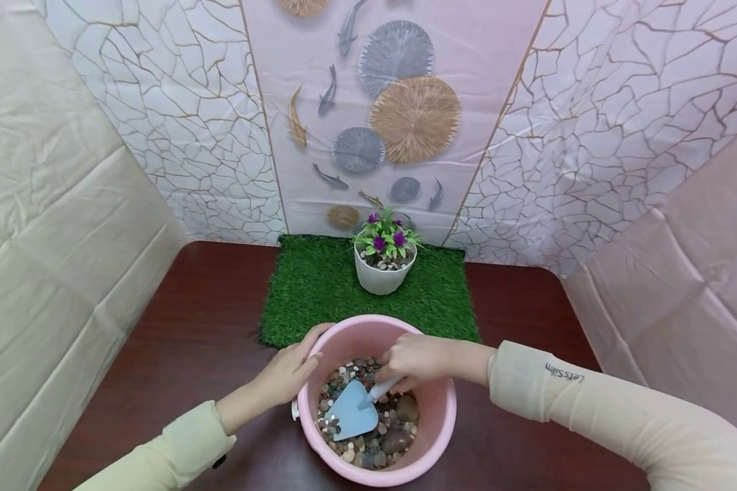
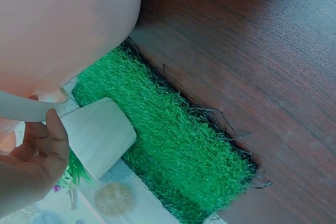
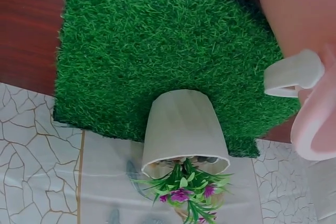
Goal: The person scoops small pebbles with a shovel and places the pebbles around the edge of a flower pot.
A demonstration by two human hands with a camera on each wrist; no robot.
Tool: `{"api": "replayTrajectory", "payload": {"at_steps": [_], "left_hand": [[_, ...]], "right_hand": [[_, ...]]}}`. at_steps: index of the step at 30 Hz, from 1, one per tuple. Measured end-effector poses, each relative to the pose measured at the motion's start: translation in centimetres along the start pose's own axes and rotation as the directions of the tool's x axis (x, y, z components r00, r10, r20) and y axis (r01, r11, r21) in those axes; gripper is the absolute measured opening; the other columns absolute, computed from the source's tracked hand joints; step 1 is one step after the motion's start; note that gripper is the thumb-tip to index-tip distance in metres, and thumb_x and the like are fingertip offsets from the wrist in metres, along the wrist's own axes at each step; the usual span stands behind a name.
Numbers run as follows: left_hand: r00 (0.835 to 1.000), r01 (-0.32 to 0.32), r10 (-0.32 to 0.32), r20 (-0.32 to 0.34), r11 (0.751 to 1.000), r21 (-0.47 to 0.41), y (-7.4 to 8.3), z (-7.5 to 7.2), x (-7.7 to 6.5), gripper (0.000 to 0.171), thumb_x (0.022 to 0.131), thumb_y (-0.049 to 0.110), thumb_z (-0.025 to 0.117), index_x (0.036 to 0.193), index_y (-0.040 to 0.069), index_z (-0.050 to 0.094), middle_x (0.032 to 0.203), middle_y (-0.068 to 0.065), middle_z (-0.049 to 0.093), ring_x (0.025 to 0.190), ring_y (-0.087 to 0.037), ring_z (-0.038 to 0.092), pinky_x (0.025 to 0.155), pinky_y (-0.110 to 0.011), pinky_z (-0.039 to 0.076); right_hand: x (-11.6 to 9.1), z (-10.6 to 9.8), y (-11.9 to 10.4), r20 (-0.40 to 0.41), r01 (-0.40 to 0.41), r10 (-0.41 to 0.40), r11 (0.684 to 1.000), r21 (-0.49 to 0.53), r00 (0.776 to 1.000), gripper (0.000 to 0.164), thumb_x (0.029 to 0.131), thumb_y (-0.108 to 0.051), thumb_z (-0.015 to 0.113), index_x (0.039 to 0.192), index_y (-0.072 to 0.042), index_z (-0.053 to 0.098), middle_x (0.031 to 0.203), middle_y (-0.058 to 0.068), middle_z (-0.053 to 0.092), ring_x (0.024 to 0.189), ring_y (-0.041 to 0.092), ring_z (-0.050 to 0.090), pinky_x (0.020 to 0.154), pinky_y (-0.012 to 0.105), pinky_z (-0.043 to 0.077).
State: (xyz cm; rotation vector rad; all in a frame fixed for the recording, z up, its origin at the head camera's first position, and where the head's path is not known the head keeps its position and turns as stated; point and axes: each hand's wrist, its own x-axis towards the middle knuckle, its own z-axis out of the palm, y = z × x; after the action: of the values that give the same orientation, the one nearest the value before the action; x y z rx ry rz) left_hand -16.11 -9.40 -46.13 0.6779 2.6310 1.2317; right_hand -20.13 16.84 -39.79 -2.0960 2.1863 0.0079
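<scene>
A pink bucket (image 1: 432, 417) holds many small pebbles (image 1: 377, 460) and a few larger brown stones (image 1: 396, 441). My left hand (image 1: 291, 369) grips the bucket's left rim, thumb over the edge; in the left wrist view the hand (image 2: 39, 163) is beside the bucket's white handle (image 2: 31, 107). Inside the bucket, my right hand (image 1: 416, 359) holds a light blue hand shovel (image 1: 351, 411) by its handle. The blade lies low over the pebbles, pointing left, with a few pebbles at its edge. The right wrist view shows the bucket's rim but not the hand.
Behind the bucket, a white flowerpot (image 1: 383, 278) with purple flowers (image 1: 385, 240) stands on a green grass mat (image 1: 316, 290). The dark red-brown table (image 1: 178, 341) is bordered by cloth-covered walls at the back and both sides.
</scene>
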Motion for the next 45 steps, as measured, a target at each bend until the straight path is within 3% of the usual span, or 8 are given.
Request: {"api": "replayTrajectory", "payload": {"at_steps": [10, 21, 37, 45], "left_hand": [[1.000, -0.013, 0.013, -0.009, 1.000, 0.021, 0.1, 0.0, 0.0, 0.049, 0.097, 0.014, 0.041, 0.145, 0.020, 0.030, 0.121, -0.025, 0.059, 0.070, -0.016, 0.067, 0.054, -0.020, 0.049], [1.000, -0.001, 0.001, -0.003, 1.000, -0.003, 0.1, -0.1, 0.0, 0.049, 0.097, 0.013, 0.040, 0.145, 0.018, 0.030, 0.121, -0.028, 0.057, 0.061, -0.010, 0.065, 0.046, -0.018, 0.047], [1.000, 0.015, -0.014, 0.016, 0.999, -0.041, 0.2, 0.0, 0.1, 0.049, 0.099, 0.016, 0.039, 0.146, 0.026, 0.026, 0.118, -0.028, 0.059, 0.044, 0.000, 0.057, 0.041, -0.021, 0.047], [1.000, 0.007, -0.006, 0.021, 0.999, -0.041, 0.0, 0.1, 0.0, 0.049, 0.099, 0.016, 0.039, 0.146, 0.019, 0.027, 0.118, -0.029, 0.058, 0.050, 0.000, 0.059, 0.044, -0.019, 0.048]], "right_hand": [[-0.7, -0.4, 0.5, -0.046, -0.024, 0.026, 0.998, 0.056, 0.999, 0.025, 0.079, -0.021, 0.074, 0.104, -0.014, 0.071, 0.084, -0.002, 0.067, 0.069, 0.005, 0.062, 0.065, 0.010, 0.047], [-1.4, -0.4, 0.9, -0.072, -0.095, 0.107, 0.984, 0.151, 0.992, 0.025, 0.082, -0.020, 0.071, 0.106, -0.012, 0.071, 0.096, -0.002, 0.072, 0.083, 0.005, 0.067, 0.075, 0.013, 0.050], [-2.1, -1.1, 1.1, -0.131, -0.110, 0.127, 0.986, 0.129, 0.983, 0.029, 0.080, -0.020, 0.073, 0.108, -0.013, 0.071, 0.095, -0.002, 0.073, 0.077, 0.004, 0.067, 0.069, 0.014, 0.051], [-2.8, -1.2, 1.3, -0.148, -0.118, 0.137, 0.985, 0.129, 0.979, 0.028, 0.081, -0.021, 0.072, 0.108, -0.013, 0.070, 0.092, -0.003, 0.072, 0.076, 0.004, 0.065, 0.069, 0.014, 0.051]]}}
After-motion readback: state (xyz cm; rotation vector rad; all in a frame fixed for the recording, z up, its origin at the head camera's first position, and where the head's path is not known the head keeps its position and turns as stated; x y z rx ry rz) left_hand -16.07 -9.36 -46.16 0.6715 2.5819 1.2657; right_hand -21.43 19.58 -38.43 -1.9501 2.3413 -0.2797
